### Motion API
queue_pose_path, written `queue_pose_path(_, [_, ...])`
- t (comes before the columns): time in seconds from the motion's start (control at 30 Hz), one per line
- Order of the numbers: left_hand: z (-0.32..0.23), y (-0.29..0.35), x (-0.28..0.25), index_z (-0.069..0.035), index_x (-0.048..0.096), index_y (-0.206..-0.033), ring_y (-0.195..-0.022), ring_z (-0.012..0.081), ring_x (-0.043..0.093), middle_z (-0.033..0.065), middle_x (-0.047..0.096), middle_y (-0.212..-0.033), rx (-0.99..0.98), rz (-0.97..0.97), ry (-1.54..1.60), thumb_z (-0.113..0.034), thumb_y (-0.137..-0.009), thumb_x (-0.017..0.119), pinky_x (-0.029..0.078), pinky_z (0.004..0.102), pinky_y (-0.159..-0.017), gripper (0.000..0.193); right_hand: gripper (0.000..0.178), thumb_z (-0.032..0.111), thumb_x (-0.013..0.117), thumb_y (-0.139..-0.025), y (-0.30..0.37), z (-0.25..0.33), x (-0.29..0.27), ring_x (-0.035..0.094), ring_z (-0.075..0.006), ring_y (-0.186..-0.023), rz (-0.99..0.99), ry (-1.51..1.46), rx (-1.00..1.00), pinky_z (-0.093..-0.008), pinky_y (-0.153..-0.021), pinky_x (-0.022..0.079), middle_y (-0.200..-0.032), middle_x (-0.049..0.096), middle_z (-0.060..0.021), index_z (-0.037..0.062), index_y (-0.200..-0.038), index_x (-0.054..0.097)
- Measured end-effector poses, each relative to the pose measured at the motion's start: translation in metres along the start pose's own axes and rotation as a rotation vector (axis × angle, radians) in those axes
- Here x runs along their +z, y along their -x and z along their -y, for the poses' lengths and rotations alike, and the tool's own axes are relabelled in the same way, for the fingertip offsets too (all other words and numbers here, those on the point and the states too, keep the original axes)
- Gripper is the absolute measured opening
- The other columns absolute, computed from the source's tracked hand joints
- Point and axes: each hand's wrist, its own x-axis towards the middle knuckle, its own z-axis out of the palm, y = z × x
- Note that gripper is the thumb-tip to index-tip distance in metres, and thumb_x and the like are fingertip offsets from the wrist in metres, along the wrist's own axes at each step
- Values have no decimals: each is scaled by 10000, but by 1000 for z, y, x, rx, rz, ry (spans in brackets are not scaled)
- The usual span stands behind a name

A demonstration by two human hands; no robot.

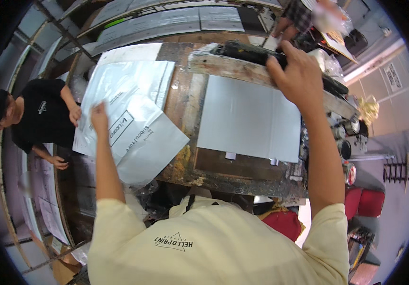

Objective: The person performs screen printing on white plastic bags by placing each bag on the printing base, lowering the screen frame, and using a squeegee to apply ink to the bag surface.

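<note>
My left hand [99, 116], slightly blurred, has its fingers closed on a white plastic bag [149, 142] with dark print. The bag lies askew over a stack of similar white bags [159, 78] on the table's left side. My right hand [299, 73] is wrapped round a worn wooden screen-printing frame [235, 66], raised on edge at the far side. A black bar [247, 51] runs along that frame, partly hidden by my fingers. Below the frame a blank white sheet [247, 121] lies flat on the stained wooden table [185, 161].
A person in a black shirt [47, 111] stands at the left, one hand [74, 115] at the stack's edge. Another person's hand [287, 31] shows at the far right. Racks with white sheets [166, 26] stand behind. Cans [343, 148] line the right side.
</note>
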Motion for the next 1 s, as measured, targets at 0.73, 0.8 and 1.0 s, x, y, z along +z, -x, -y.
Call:
queue_pose_path(0.73, [-50,307,128,47,256,-1567,-1272,425,549,329,500,-1396,-1126,782,948,-1033,-759,281,447,510,-1111,1349,523,276,851,-756,279,27,165,598,-318,-966,562,-216,-55,-462,-839,535,-1011,604,-85,101,-1213,664])
queue_pose_path(0.8, [-56,307,127,55,294,-1544,-1263,406,540,300,510,-1387,-1144,769,898,-1034,-759,282,455,504,-1083,1342,538,273,849,-748,254,12,195,595,-324,-976,528,-219,-50,-463,-860,525,-1017,604,-92,95,-1222,666])
queue_pose_path(1.0, [-56,299,128,68,412,-1459,-1183,367,565,226,556,-1332,-1165,823,856,-1025,-773,280,473,494,-1064,1297,486,264,836,-758,143,-54,293,595,-317,-979,400,-147,-17,-446,-854,529,-1016,608,-86,112,-1191,674])
